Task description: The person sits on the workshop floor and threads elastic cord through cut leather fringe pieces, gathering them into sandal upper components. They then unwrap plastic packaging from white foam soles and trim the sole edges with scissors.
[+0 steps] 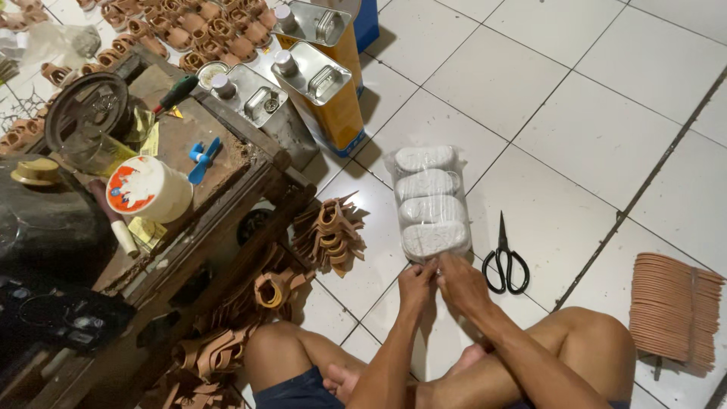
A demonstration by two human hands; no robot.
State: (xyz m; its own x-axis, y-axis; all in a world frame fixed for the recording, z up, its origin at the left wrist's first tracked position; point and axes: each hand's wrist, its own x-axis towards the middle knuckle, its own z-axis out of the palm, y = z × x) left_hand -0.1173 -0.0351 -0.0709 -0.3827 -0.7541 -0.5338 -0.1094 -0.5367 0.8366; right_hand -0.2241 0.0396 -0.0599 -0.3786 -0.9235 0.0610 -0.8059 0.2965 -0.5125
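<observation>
- Head view: in the lower middle of the frame, the left hand (416, 282) and the right hand (460, 280) meet, fingers drawn together, both pinching the near end of a clear plastic bag (429, 198).
- The bag lies on the white tiled floor (575, 113) at the centre of the frame and holds four pale oval pads stacked in a row; nothing lies over it.
- Black scissors (505, 259) lie just to the right of the bag, blades pointing up the frame, clear of the hands.
- A stack of thin tan rings (672, 306) sits at the lower right edge, well apart from the bag.
- To the left of the bag lies a heap of brown leather strips (331, 235), with more curled pieces further down the left.
- A worn wooden bench (219, 163) fills the left side; on it stand a white round tub (149, 188), a blue clip (203, 158) and a dark pulley wheel (85, 112).
- Three rectangular metal cans (322, 95) with capped spouts stand at the upper middle, yellow on their sides; what is in them cannot be seen.
- The person sits cross-legged, bare knees at the bottom of the frame.
</observation>
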